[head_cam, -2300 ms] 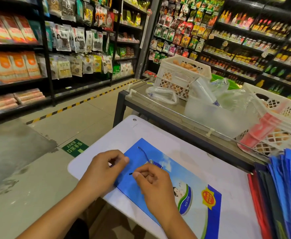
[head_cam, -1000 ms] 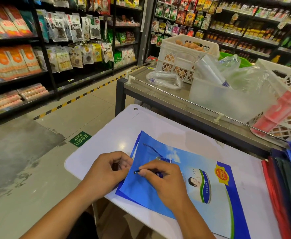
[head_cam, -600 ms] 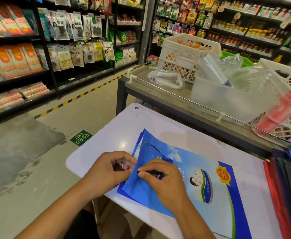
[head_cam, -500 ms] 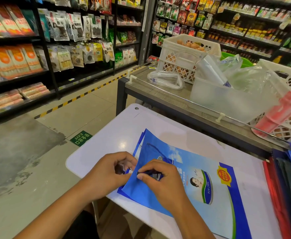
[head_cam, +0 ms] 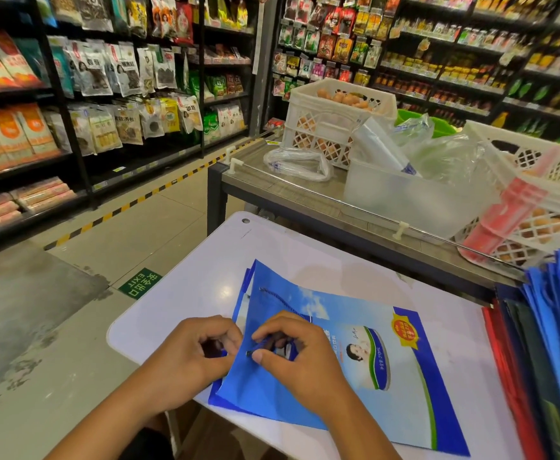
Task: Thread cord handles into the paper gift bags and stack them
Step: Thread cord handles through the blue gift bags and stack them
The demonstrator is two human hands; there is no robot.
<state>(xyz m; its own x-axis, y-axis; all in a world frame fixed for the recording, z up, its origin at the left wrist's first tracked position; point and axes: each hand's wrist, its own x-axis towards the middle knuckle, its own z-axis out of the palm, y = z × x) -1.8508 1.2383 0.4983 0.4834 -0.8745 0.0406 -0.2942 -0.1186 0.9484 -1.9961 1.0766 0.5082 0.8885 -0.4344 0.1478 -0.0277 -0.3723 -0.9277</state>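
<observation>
Right hand (head_cam: 300,355) pinches the cord (head_cam: 283,302) tip at the gift bag (head_cam: 355,370) hole; left hand (head_cam: 194,355) grips the bag's edge just beside it.

Flat blue paper gift bag (head_cam: 355,376) on white table (head_cam: 189,293), dark cord (head_cam: 280,298) across its top.

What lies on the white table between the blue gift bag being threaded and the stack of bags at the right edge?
Head view: bare white table lies between the blue gift bag and the stack of bags.
</observation>
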